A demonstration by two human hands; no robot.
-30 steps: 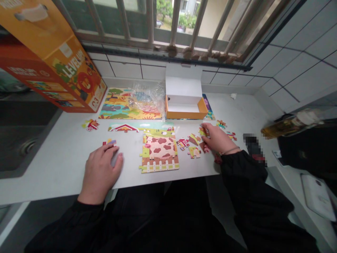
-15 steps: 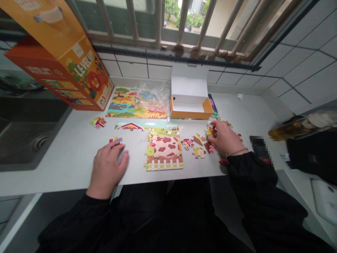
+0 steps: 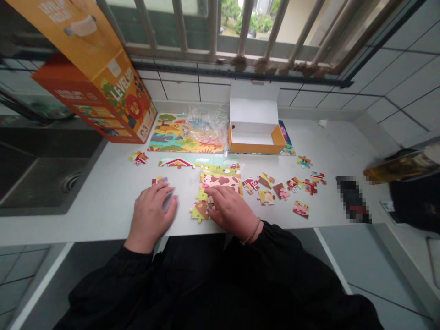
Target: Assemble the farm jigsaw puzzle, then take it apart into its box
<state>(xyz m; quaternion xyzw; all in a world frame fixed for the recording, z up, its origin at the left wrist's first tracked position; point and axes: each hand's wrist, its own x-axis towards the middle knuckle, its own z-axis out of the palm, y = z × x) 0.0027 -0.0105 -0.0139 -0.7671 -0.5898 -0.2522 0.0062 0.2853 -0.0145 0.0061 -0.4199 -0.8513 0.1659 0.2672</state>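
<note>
My right hand (image 3: 231, 208) is over the joined cow puzzle (image 3: 220, 172), hiding much of its lower part. Its fingers close on a green and brown puzzle piece (image 3: 198, 211) at the puzzle's lower left edge; whether that piece interlocks I cannot tell. Open on the counter, my left hand (image 3: 152, 217) rests with thumb and fingers apart. Just past its fingertips lies a small red, blue and yellow piece (image 3: 161, 179). A joined strip with a red barn roof (image 3: 177, 162) extends left from the puzzle's top.
Several loose pieces (image 3: 266, 196) are scattered on the right of the counter, with a red barn piece (image 3: 140, 158) at left. Behind stand an open orange-edged box (image 3: 256, 147), a picture board (image 3: 168, 143) under clear plastic (image 3: 206, 126), and a tall orange box (image 3: 113, 110). A sink (image 3: 44, 169) adjoins.
My right hand has moved left from the loose pieces to the puzzle's lower left, bringing a green and brown piece. My left hand stays by the small piece. The view has shifted slightly.
</note>
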